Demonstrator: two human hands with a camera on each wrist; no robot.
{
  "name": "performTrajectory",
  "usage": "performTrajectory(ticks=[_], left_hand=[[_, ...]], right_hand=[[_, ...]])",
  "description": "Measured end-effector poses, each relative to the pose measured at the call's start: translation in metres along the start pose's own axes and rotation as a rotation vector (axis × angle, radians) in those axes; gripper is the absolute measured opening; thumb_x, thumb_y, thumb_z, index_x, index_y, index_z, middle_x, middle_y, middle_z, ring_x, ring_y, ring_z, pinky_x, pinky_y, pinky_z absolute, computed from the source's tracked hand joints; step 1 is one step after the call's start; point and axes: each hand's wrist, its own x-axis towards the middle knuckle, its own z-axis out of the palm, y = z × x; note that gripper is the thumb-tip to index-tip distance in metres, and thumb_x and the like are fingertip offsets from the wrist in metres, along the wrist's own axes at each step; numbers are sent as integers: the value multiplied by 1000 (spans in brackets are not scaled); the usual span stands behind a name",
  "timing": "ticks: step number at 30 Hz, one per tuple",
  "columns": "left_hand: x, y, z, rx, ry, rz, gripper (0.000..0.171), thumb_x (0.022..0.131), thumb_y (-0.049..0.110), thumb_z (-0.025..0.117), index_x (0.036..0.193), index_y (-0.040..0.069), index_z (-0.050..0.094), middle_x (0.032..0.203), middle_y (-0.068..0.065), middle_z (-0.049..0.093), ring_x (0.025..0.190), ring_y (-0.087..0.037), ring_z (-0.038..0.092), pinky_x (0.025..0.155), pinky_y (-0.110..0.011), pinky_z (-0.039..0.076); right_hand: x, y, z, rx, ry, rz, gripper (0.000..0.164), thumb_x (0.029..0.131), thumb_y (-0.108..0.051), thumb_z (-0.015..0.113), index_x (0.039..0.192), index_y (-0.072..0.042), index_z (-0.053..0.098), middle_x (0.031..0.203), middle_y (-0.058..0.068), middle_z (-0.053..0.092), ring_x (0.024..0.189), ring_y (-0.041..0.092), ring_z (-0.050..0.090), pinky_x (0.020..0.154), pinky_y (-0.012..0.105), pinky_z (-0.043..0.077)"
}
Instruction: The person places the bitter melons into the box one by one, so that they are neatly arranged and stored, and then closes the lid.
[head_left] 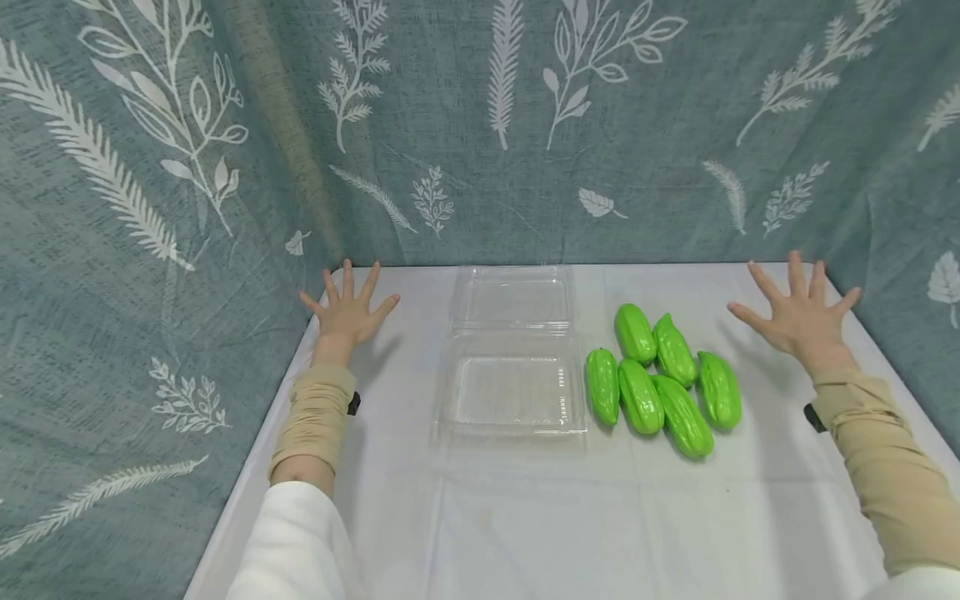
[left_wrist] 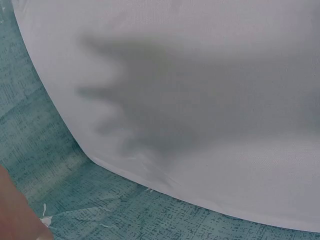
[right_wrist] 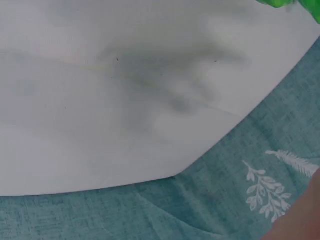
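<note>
My left hand (head_left: 347, 315) hovers over the table's far left corner, fingers straight and spread, holding nothing. Over the far right, my right hand (head_left: 806, 317) is also spread wide and touches nothing. Between them lies a clear plastic clamshell box (head_left: 444, 392), unfolded, with one half behind the other. Several glossy green, cucumber-like vegetables (head_left: 641, 397) lie loosely grouped just right of the box, nearer my right hand. Only a blurred edge of the left hand (left_wrist: 20, 212) enters the left wrist view. In the right wrist view, part of the right hand (right_wrist: 297, 215) and green vegetable tips (right_wrist: 276, 2) show.
A white cloth covers the table (head_left: 525, 525). Grey-green curtains (head_left: 465, 183) with white leaf prints stand along its back and sides. Hand shadows fall on the cloth in both wrist views.
</note>
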Motion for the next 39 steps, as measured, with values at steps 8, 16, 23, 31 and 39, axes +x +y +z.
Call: performTrajectory(ticks=[8,16,23,31,39], left_hand=[[0,0,2,-12,-6,28,83,85,78,12,151,33,-13,153,-11,-32,134,-47,-32,91,-76,-22],[-3,9,2,-57,-10,68,79,90,72,16,151,31,-13,154,-9,-31,135,-48,-31,91,-77,-21],[-7,17,7,-125,-36,108,76,92,69,19,151,32,-13,156,-7,-27,135,-52,-25,94,-78,-16],[-7,31,16,-238,-78,158,75,93,68,20,151,33,-11,157,-5,-24,137,-55,-17,98,-78,-11],[-12,47,20,-384,-129,228,70,96,61,24,152,32,-8,159,-5,-20,140,-55,-8,101,-77,-5]], right_hand=[[-5,-2,3,-18,6,-19,84,89,-69,35,152,-31,-5,152,24,-25,134,54,-25,86,83,-13],[-13,-4,7,-13,20,-36,84,90,-66,38,153,-29,-2,154,24,-21,135,54,-22,87,83,-11],[-23,-8,13,-12,24,-61,82,90,-66,39,152,-32,-1,156,22,-17,137,56,-14,90,83,-9],[-30,-13,20,24,-6,-66,83,90,-64,42,153,-30,-1,156,25,-15,136,57,-15,89,84,-5],[-35,-18,29,114,-60,-60,84,91,-63,40,153,-28,-4,155,27,-16,135,60,-11,89,84,0]])
